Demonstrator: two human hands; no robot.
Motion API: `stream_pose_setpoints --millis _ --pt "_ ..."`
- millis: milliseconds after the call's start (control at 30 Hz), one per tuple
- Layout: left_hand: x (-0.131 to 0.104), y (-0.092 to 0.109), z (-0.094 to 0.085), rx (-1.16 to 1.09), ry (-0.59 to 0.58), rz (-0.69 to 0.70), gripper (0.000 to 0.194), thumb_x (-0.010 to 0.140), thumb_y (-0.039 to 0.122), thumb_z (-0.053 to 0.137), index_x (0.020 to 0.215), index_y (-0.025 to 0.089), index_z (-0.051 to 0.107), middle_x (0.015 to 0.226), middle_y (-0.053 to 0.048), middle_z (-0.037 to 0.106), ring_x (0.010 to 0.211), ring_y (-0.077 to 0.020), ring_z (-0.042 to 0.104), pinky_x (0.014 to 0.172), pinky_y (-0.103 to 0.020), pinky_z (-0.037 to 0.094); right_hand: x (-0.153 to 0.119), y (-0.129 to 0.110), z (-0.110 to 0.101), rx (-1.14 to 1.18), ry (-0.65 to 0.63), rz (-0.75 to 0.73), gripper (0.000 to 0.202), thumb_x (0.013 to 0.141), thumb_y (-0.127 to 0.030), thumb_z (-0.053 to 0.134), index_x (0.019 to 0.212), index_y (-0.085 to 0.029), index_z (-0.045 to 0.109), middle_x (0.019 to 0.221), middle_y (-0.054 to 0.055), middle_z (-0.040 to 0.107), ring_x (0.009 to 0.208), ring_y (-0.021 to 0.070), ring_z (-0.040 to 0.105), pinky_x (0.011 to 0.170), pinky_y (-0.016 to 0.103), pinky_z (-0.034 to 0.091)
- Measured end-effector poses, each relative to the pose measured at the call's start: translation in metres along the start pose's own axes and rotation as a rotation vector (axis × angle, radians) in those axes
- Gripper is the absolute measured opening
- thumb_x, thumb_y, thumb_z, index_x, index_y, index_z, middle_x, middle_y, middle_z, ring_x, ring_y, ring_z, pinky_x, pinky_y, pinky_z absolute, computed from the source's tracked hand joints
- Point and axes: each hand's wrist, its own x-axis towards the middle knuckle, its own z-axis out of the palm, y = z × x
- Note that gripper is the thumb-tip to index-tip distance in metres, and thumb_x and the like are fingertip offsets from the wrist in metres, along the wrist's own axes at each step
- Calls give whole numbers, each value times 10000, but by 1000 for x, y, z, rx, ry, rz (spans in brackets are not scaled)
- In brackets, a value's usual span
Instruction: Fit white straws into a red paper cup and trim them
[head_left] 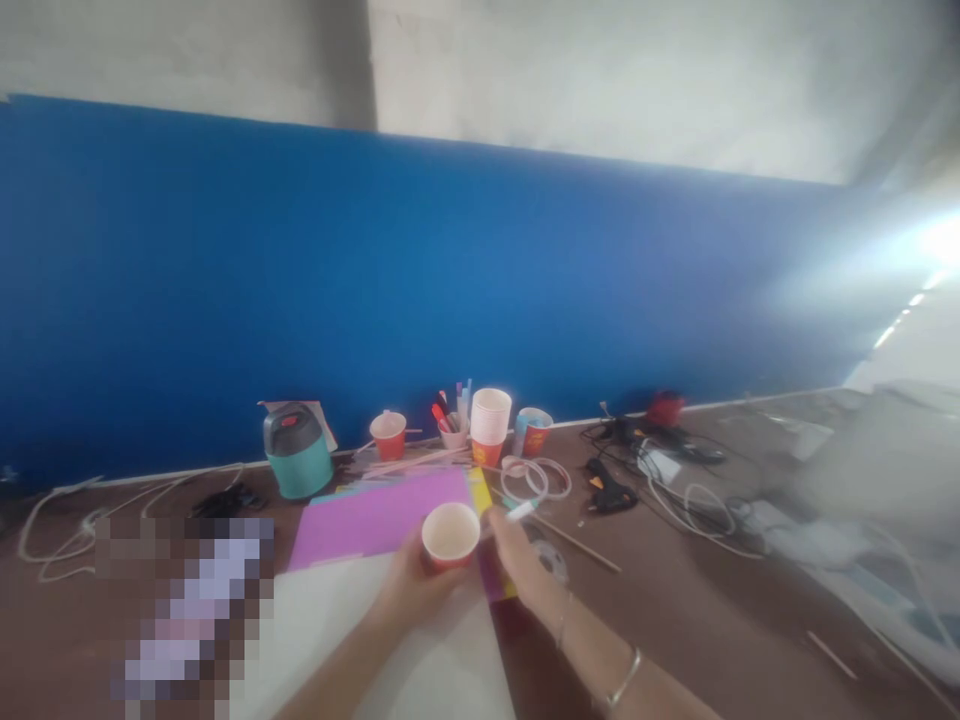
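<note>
My left hand point(420, 580) is closed around a red paper cup point(451, 545), its pale open mouth facing up toward me. Just right of the cup, my right hand point(506, 540) grips a slim white marker point(523, 510), which sticks out to the right of the fingers. The marker's other end is blurred, and I cannot tell whether it touches the cup. Beneath the hands lie a large white sheet point(322, 630) and a purple sheet point(375, 515) with yellow paper at its edge. A roll of clear tape point(551, 562) sits partly behind my right wrist.
Along the back stand a teal-and-grey flask point(300, 465), a red cup point(388, 437), a pen cup point(453, 438), stacked paper cups point(491, 425) and another cup point(536, 437). A black glue gun point(609, 490), cables point(697, 515) and a wooden stick point(577, 545) lie rightward. A blue partition point(450, 270) closes the rear.
</note>
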Motion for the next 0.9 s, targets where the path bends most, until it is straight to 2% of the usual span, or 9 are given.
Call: stream_pose_setpoints --millis 133,233,333,433,633,767,900 --pt "1 -2 -2 39 8 30 561 582 226 751 1089 158 520 1040 -88 668 982 -256 608 866 -377 486 1 1 -6 -26 13 -18 140 632 -307 524 559 -214 447 507 -53 439 533 130 415 510 243 316" --pt "0 1 -2 30 6 10 568 574 238 753 1086 152 521 1021 -100 674 958 -264 616 850 -386 491 4 3 -7 -27 9 -26 201 647 -336 499 520 -216 398 480 -63 386 499 117 377 486 238 284" --pt "-1 5 0 23 5 -30 584 565 253 752 1090 147 516 1004 -105 679 940 -267 622 839 -388 494 5 3 -8 -23 5 -32 206 659 -347 483 524 -209 412 497 -59 399 510 116 385 498 235 294" --pt "-1 5 0 47 -3 -13 594 581 265 739 1112 146 501 1017 -107 672 957 -267 614 853 -390 486 4 3 -9 -18 -4 -30 217 664 -361 493 532 -203 428 504 -56 412 513 116 393 498 233 299" --pt "-4 -8 -6 284 97 101 763 614 281 727 1276 193 358 1238 -121 542 1172 -294 479 976 -428 386 5 4 -9 -12 3 -32 208 669 -346 506 534 -197 451 499 -53 442 524 120 423 510 232 316" --pt "-9 -7 -8 461 83 158 705 661 304 699 1273 202 365 1301 -134 475 1226 -301 420 1024 -475 317 6 6 -9 -11 10 -33 208 670 -348 510 538 -196 456 502 -48 450 525 121 423 510 233 318" --pt "-14 5 -11 677 54 354 575 713 334 652 1232 194 448 1347 -158 403 1282 -318 331 1027 -496 312 6 7 -7 -7 29 -32 192 671 -348 494 553 -205 444 517 -46 441 522 123 410 506 240 319"
